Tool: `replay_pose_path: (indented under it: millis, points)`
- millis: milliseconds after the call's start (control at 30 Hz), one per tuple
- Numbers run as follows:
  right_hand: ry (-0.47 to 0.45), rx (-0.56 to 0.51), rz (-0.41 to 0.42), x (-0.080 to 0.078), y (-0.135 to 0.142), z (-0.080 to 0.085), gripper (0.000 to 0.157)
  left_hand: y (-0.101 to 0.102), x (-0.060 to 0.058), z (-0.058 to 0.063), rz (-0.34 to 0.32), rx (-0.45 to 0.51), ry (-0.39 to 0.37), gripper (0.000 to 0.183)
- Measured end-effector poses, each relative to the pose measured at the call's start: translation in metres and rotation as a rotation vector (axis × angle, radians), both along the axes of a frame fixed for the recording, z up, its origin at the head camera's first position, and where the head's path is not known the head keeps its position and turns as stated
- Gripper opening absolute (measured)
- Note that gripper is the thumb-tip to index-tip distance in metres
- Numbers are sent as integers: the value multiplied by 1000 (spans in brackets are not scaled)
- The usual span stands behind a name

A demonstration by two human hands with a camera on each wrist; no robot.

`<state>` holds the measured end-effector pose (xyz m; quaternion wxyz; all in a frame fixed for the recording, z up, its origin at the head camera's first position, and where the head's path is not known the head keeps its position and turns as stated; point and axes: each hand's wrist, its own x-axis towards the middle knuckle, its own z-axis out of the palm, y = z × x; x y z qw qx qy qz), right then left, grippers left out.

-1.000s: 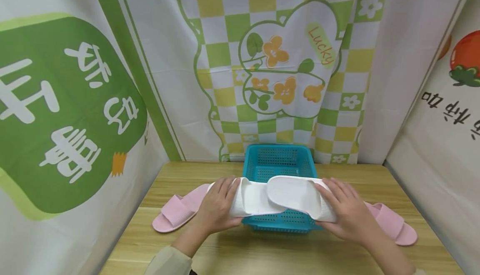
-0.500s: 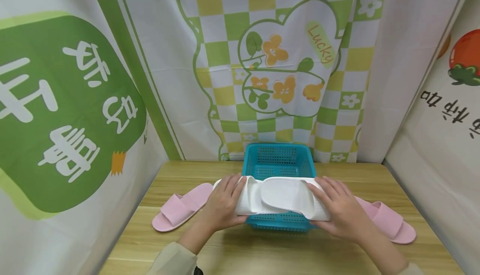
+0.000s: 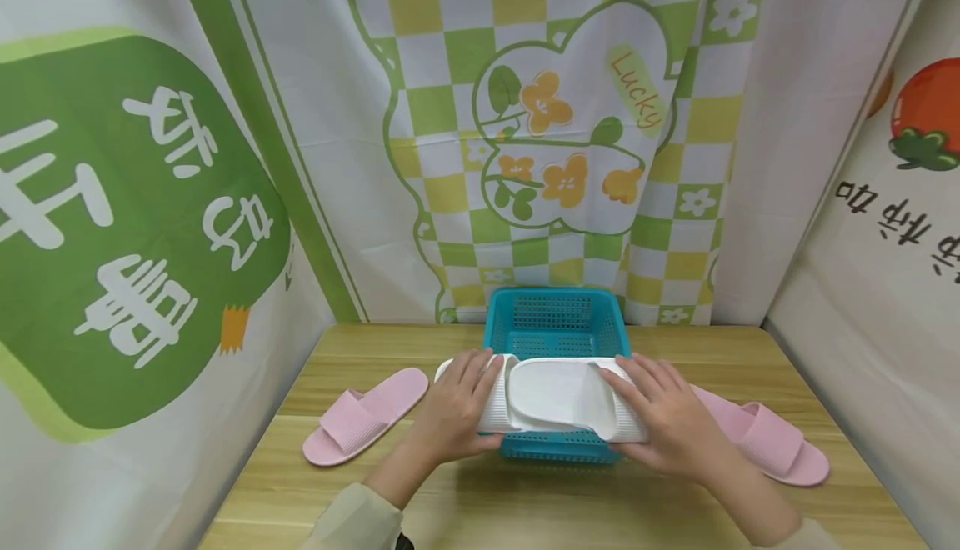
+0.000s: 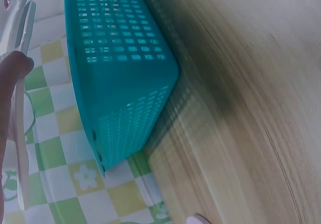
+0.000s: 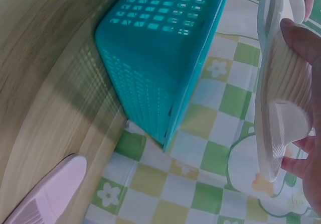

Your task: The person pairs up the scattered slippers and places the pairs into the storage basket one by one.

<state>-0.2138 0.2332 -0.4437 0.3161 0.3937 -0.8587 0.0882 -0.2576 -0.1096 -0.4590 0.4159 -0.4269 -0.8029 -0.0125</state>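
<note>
Closing in now: the left hand and right hand have drawn nearer each other over the past second, and the left white slipper and right white slipper overlap further than before.

Behind it all, the big one, a checkered cloth printed with flowers and "Lucky". Below it spreads the wood-grain table, and on that sits the blue basket, perforated walls and all, near the far edge. The white pair is up off the table, across the basket's near part as the head view sees it; the wrist views show them apart from its rim. On the flanks, pink slippers: the left pink slipper lying slantwise, the right pink slipper partly behind the right hand. And the hands? Each grips its own slipper around the ribbed strap, the right one's rounded end reaching the left one's strap.
</note>
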Motion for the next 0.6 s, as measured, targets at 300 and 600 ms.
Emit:
replay_pose_path:
  millis: [300,600]
  points:
    - [-1,6,12,0,-9,1,93,11,1,-2,-20,-2,7,109]
    - [26,8,28,-3,-17,1,97,16,1,-1,-23,-4,17,109]
